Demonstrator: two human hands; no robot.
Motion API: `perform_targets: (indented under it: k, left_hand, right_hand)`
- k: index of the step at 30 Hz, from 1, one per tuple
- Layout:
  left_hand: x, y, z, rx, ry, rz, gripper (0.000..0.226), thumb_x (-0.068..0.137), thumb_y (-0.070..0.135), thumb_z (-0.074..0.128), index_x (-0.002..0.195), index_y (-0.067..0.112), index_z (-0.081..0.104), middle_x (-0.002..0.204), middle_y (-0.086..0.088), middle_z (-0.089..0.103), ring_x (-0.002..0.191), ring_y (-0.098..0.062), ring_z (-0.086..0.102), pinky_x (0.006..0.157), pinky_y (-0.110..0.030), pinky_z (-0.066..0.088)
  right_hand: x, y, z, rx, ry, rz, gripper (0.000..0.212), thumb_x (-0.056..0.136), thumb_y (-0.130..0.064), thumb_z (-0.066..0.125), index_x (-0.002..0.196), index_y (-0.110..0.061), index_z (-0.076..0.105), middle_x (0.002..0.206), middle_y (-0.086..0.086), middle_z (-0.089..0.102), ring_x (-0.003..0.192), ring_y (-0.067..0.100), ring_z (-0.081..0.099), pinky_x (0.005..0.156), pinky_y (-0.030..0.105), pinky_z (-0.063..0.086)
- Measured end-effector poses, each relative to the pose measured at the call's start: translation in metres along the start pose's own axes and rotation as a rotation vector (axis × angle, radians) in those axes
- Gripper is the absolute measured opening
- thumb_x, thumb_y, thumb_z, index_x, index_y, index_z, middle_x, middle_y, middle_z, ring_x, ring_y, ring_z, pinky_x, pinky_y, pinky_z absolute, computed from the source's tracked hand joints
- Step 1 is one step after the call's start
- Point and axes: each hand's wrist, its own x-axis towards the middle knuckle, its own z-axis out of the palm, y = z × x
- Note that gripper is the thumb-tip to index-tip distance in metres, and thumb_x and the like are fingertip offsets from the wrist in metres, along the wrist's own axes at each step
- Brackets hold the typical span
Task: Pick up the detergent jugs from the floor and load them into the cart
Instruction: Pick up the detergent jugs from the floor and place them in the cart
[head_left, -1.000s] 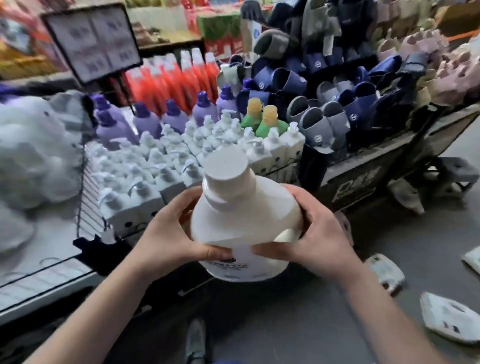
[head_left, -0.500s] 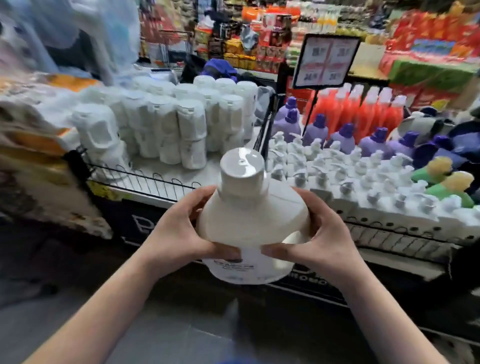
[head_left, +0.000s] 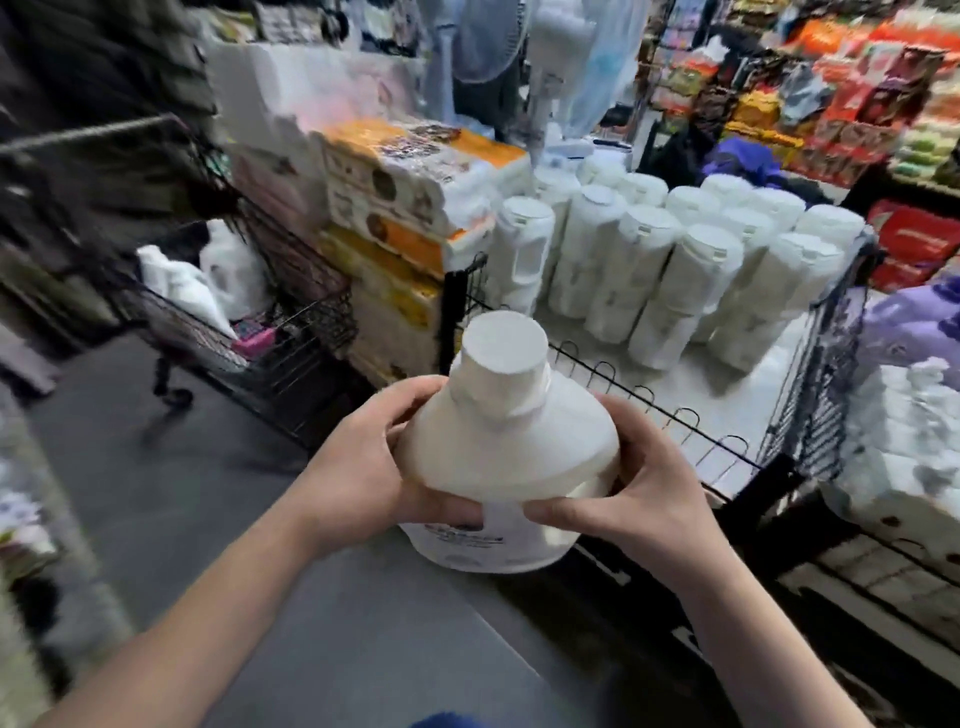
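Head view shows my two hands nearest, with the white detergent jug (head_left: 498, 467) carried between them, off the floor and upright, its wide cap (head_left: 506, 353) pointing up at me. My left hand (head_left: 358, 478) wraps the jug's left shoulder. My right hand (head_left: 644, 499) clasps the right side, and both thumbs hook across the front just above the label. So both hands grasp the jug and neither is free. I am squeezing smooth plastic rather than hooking a handle, so I judge a slip to be the first risk. A full jug is heavy, and if my palms slide it drops onto the grey floor (head_left: 156, 493) and may crack or pop its cap.

Just beyond the jug, to my right, runs the wire rail of a display table (head_left: 649, 405) stacked with white bottles (head_left: 675, 260). If I swing the jug carelessly, its base could knock that rail.

Farther off to my left stands the black wire cart (head_left: 270, 332), with other white jugs (head_left: 223, 275) lying inside. Beside it rises a stack of wrapped tissue packs (head_left: 415, 208) that I could clip on the way over. The cart sits on castors, so a hard drop could roll it away or bang the jug onto those inside; a low, gentle set-down looks safer to me
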Motion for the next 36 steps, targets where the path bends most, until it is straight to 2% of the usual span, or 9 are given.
perform_targets:
  k: [6,8,11,20,23,27,30,33,36]
  left_hand:
    - [0.000,-0.032,-0.100,0.083,0.197,-0.010,0.097,0.044,0.019,0.109,0.123,0.053,0.064,0.125,0.018,0.071,0.115,0.000,0.067,0.094,-0.029,0.058]
    - [0.004,-0.041,-0.132,0.106,0.255,0.001,0.098,0.045,0.030,0.108,0.130,0.047,0.063,0.132,0.015,0.069,0.123,-0.005,0.065,0.101,-0.030,0.054]
    - [0.011,-0.056,-0.179,0.134,0.358,0.014,0.104,0.045,0.042,0.105,0.139,0.036,0.060,0.139,0.010,0.067,0.133,-0.013,0.060,0.115,-0.044,0.048]
    - [0.079,-0.098,-0.332,0.164,0.497,-0.087,0.101,0.042,0.035,0.104,0.133,0.041,0.061,0.134,0.017,0.069,0.129,0.000,0.060,0.104,-0.012,0.045]
    - [0.104,-0.109,-0.379,0.179,0.529,-0.115,0.100,0.040,0.038,0.104,0.128,0.058,0.061,0.133,0.024,0.067,0.127,0.006,0.059,0.100,-0.007,0.044]
    - [0.132,-0.132,-0.436,0.208,0.578,-0.129,0.108,0.041,0.025,0.109,0.134,0.043,0.056,0.128,0.033,0.065,0.122,0.014,0.058,0.096,-0.003,0.041]
    - [0.147,-0.150,-0.476,0.193,0.624,-0.146,0.106,0.038,0.035,0.106,0.129,0.053,0.055,0.126,0.038,0.063,0.119,0.017,0.057,0.096,-0.001,0.041]
    - [0.164,-0.167,-0.524,0.176,0.611,-0.132,0.098,0.036,0.040,0.103,0.115,0.073,0.055,0.125,0.038,0.064,0.118,0.017,0.058,0.094,-0.001,0.041]
    - [0.183,-0.193,-0.579,0.183,0.557,-0.115,0.097,0.035,0.038,0.105,0.119,0.059,0.061,0.125,0.032,0.066,0.116,0.014,0.060,0.093,-0.004,0.043]
  right_hand:
    - [0.080,-0.015,0.093,0.043,-0.159,-0.085,0.087,0.044,-0.043,0.101,0.123,-0.046,0.067,0.124,-0.012,0.073,0.118,0.009,0.068,0.097,0.029,0.055]
    - [0.111,-0.020,0.122,0.044,-0.221,-0.116,0.086,0.044,-0.047,0.100,0.123,-0.049,0.066,0.124,-0.013,0.073,0.118,0.006,0.067,0.095,0.024,0.054]
    - [0.161,-0.028,0.166,0.053,-0.314,-0.152,0.083,0.044,-0.049,0.098,0.121,-0.049,0.067,0.121,-0.019,0.073,0.114,-0.001,0.067,0.088,0.010,0.050]
    - [0.321,-0.032,0.301,0.131,-0.450,-0.197,0.090,0.043,-0.036,0.105,0.124,-0.041,0.067,0.120,-0.022,0.073,0.115,-0.001,0.065,0.089,0.010,0.049]
    - [0.373,-0.038,0.339,0.140,-0.484,-0.204,0.088,0.046,-0.035,0.102,0.126,-0.036,0.067,0.119,-0.020,0.074,0.114,0.000,0.067,0.087,0.009,0.049]
    - [0.438,-0.047,0.391,0.138,-0.553,-0.225,0.086,0.046,-0.026,0.103,0.124,-0.036,0.068,0.116,-0.020,0.075,0.110,-0.003,0.067,0.086,0.008,0.049]
    - [0.473,-0.052,0.431,0.128,-0.586,-0.208,0.088,0.045,-0.021,0.103,0.125,-0.032,0.068,0.117,-0.015,0.075,0.112,0.001,0.069,0.088,0.013,0.052]
    - [0.503,-0.057,0.472,0.102,-0.561,-0.199,0.088,0.044,-0.029,0.103,0.124,-0.036,0.068,0.118,-0.018,0.074,0.113,0.000,0.068,0.088,0.013,0.052]
    - [0.526,-0.059,0.515,0.079,-0.506,-0.168,0.087,0.044,-0.029,0.102,0.124,-0.038,0.068,0.118,-0.019,0.074,0.112,0.000,0.068,0.087,0.014,0.053]
